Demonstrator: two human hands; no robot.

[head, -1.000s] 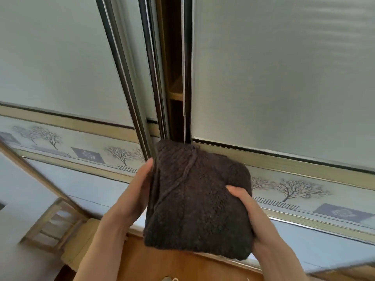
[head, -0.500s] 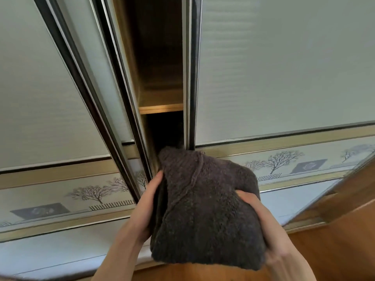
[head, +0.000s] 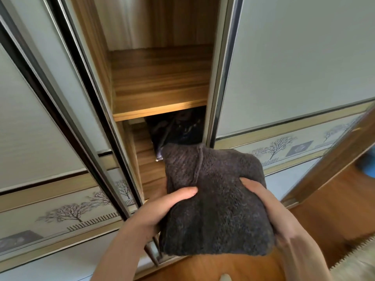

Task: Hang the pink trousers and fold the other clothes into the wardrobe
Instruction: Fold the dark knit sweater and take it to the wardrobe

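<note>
Sweater: a folded dark brown knit sweater [head: 215,199] is held in the air in front of the wardrobe opening [head: 162,78], its far edge level with the lower compartment.
Long axis: the bundle runs from the person towards the opening; a knitted seam lies along the far half of that line, and the narrower far end points into the gap.
Left hand: the left hand [head: 156,213] grips the sweater's left side, thumb lying across the top face, fingers curled underneath out of sight.
Right hand: the right hand [head: 269,211] grips the sweater's right side, thumb pressed into the top face, fingers wrapped beneath.
Opening: a narrow upright gap between the left sliding door [head: 50,118] and the right sliding door [head: 294,67]; the sweater's right part lies in front of the right door's frame, not the gap.
Shelf: a wooden shelf [head: 158,110] above the sweater's far edge caps the lower compartment.
Lower compartment: dark clothing [head: 178,128] fills the back, just beyond the sweater's far edge; bare wood shows left of the sweater.
Upper compartment: above the shelf, only wooden walls show.
Floor: a wooden floor [head: 334,209] lies right of the sweater.
</note>
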